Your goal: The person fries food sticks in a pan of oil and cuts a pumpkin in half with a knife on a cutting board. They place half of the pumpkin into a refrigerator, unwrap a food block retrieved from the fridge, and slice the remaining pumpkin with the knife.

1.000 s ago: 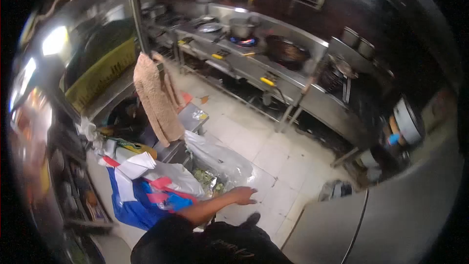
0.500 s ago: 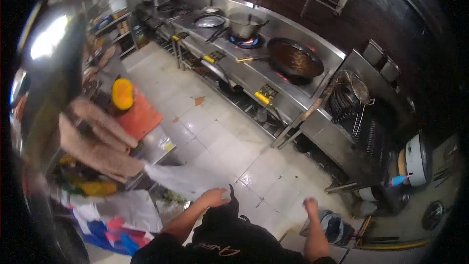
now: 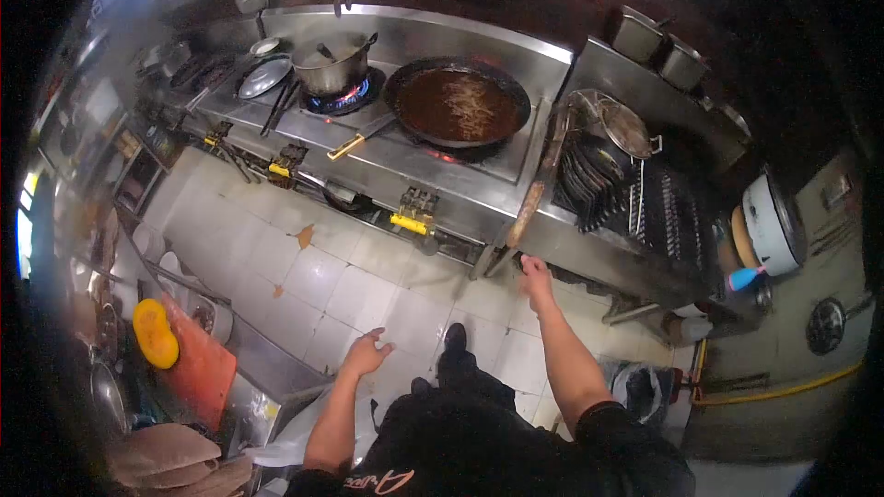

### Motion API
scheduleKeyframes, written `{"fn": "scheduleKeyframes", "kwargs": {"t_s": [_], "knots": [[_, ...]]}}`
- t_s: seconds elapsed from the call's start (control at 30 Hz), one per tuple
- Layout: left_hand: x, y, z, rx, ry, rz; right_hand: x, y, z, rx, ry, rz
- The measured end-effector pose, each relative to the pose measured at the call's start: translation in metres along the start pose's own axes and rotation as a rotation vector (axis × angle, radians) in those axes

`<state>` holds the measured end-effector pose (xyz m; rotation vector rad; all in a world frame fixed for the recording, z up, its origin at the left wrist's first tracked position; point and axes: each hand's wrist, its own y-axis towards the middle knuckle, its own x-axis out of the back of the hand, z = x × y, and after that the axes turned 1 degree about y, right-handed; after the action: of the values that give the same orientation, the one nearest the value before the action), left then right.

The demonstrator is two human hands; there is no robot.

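Over the tiled floor, my left hand (image 3: pixel 368 352) hangs with its fingers apart and nothing in it. My right hand (image 3: pixel 534 278) is raised by the stove's front edge, below the wooden handle (image 3: pixel 527 213) of a utensil; its fingers are curled, and whether they hold anything is too small to tell. A large dark pan (image 3: pixel 458 102) of brown liquid with pale strips in it sits on the stove. To its left, a metal pot (image 3: pixel 330 66) stands over a blue flame. A round lid (image 3: pixel 264 77) lies further left.
An orange cutting board (image 3: pixel 201 364) and a cut squash (image 3: pixel 155 333) are on the left counter, near brown cloths (image 3: pixel 166 456). A strainer (image 3: pixel 626 127) rests on the right-hand range. A white pot (image 3: pixel 772 225) stands tilted at the far right. A bagged bin (image 3: pixel 642 388) is beside me.
The view has swung left to right and come closer to the stove. My right hand has come into view and risen toward the stove's edge. My left hand has moved off the plastic bag.
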<state>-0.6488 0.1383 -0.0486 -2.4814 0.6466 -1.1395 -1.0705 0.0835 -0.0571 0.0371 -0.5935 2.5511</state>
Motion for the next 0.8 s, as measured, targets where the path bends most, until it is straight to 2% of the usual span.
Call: {"fn": "scheduleKeyframes", "kwargs": {"t_s": [0.1, 0.2, 0.27, 0.3, 0.37, 0.4, 0.43, 0.47, 0.5, 0.57, 0.6, 0.63, 0.67, 0.7, 0.77, 0.8], "knots": [[0.009, 0.026, 0.003, 0.163, -0.019, 0.022, -0.019, 0.073, 0.003, 0.035, -0.066, -0.205], [-0.025, 0.051, 0.079, 0.317, -0.012, 0.083, -0.038, 0.110, 0.011, -0.034, -0.002, -0.178], [-0.041, 0.051, 0.117, 0.377, -0.078, 0.015, -0.045, 0.120, 0.029, -0.003, -0.015, -0.217], [-0.051, 0.049, 0.137, 0.379, -0.131, -0.027, -0.048, 0.130, 0.023, -0.015, 0.080, -0.266], [-0.093, 0.049, 0.208, 0.191, -0.314, -0.118, -0.051, 0.148, 0.013, -0.026, 0.250, -0.366], [-0.118, 0.050, 0.245, 0.083, -0.469, -0.159, -0.050, 0.146, 0.020, 0.008, 0.105, -0.390], [-0.104, 0.042, 0.222, 0.017, -0.177, -0.121, -0.051, 0.133, 0.035, 0.043, -0.033, -0.413], [-0.093, 0.035, 0.205, -0.055, 0.113, -0.107, -0.052, 0.119, 0.051, 0.187, -0.113, -0.466], [-0.115, 0.039, 0.242, -0.109, 0.172, -0.097, -0.054, 0.103, 0.066, 0.328, -0.191, -0.518], [-0.145, 0.046, 0.292, -0.221, 0.287, -0.086, -0.051, 0.079, 0.098, 0.457, -0.116, -0.498], [-0.128, 0.050, 0.284, -0.095, 0.145, 0.028, -0.053, 0.079, 0.102, 0.540, -0.065, -0.456], [-0.110, 0.055, 0.276, 0.044, 0.015, 0.123, -0.051, 0.076, 0.105, 0.443, -0.024, -0.352], [-0.085, 0.064, 0.264, 0.064, -0.058, 0.134, -0.052, 0.062, 0.126, 0.348, 0.020, -0.252], [-0.071, 0.068, 0.259, -0.062, 0.040, 0.101, -0.053, 0.053, 0.136, 0.251, 0.065, -0.153], [-0.032, 0.077, 0.243, -0.447, 0.442, -0.047, -0.057, 0.051, 0.134, 0.353, 0.076, -0.134], [-0.008, 0.083, 0.223, -0.536, 0.548, -0.126, -0.063, 0.043, 0.140, 0.380, 0.079, -0.156]]}}
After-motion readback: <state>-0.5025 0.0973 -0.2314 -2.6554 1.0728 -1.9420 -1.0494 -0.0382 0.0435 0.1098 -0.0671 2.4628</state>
